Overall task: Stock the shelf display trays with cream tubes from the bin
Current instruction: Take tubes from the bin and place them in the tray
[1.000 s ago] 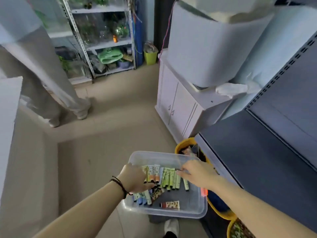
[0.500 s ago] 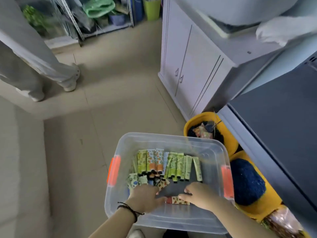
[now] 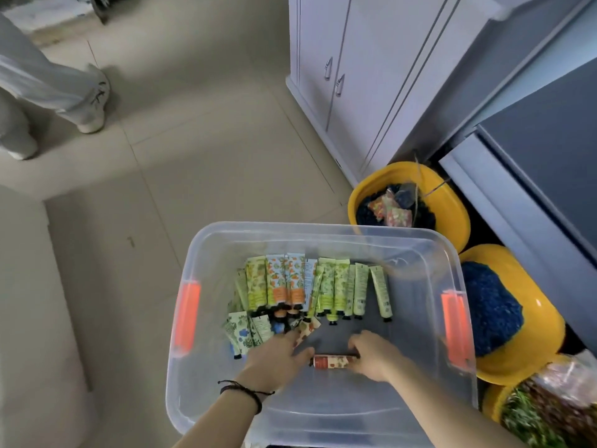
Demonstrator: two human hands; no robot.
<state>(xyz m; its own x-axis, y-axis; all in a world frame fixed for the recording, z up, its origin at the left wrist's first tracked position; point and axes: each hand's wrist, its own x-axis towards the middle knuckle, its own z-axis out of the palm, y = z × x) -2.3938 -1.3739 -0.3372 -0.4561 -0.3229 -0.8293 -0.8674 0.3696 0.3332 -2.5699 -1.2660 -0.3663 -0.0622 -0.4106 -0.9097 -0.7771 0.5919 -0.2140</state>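
A clear plastic bin (image 3: 226, 240) with orange handles stands on the floor below me. Several cream tubes (image 3: 326, 286) in green and orange prints lie in a row across its far half, and a few blue-print tubes (image 3: 244, 331) lie at its left. A single red-print tube (image 3: 332, 362) lies crosswise nearer to me. My right hand (image 3: 371, 354) curls its fingers over the right end of that red tube. My left hand (image 3: 274, 355) reaches in with fingers extended, its fingertips on a patterned tube and its thumb near the red tube's left end.
A dark grey shelf unit (image 3: 549, 150) rises at the right. Yellow tubs (image 3: 458, 221) of packets and blue material sit below the shelf unit, beside the bin. A white cabinet (image 3: 349, 76) stands behind. Another person's legs (image 3: 48, 88) stand at the far left.
My view has tilted down onto the bin. Both hands left the far row of tubes and came to the lone red tube, whose end my right hand now grips.
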